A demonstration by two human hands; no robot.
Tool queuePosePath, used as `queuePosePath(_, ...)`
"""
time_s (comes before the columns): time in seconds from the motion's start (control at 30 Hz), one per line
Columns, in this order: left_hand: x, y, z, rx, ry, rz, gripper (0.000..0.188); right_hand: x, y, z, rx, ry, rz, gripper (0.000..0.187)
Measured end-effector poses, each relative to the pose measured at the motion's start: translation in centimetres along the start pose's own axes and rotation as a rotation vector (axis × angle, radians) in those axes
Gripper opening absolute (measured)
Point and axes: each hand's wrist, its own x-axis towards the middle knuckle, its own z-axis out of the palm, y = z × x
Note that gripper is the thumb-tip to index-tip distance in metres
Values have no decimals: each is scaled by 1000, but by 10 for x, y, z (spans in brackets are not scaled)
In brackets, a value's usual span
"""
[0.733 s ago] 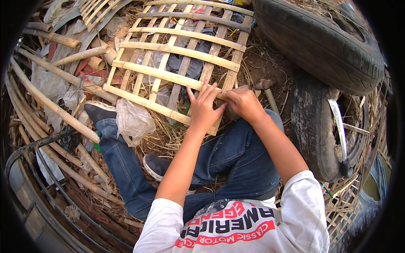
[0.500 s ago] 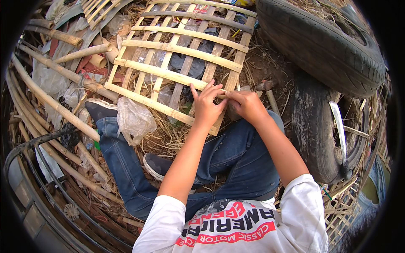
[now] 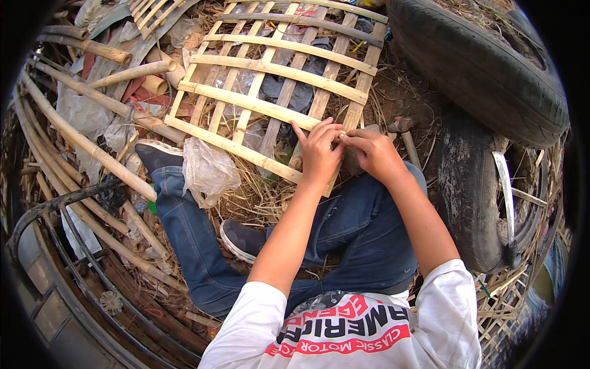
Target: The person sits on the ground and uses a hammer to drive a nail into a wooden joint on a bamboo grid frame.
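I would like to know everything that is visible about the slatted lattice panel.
The lattice panel is an open grid of flat, thin strips that look like split bamboo, mostly pale yellow, some greyish. Six crosswise strips meet several lengthwise ones. It lies over dry straw and plastic litter, its far edge at the picture's top. The left hand's grip touches it toward its near right corner; the right hand's grip is beside, its exact contact unclear.

Tyres right of the lattice
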Motion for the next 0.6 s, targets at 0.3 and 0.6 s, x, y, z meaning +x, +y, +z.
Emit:
queuePosePath(0.3,1,0,4,66,-11,17,17,1,-1,-1,88,60,32,35)
queuePosePath(0.6,1,-3,7,74,-14,2,19,16,7,9,399,92,465,20)
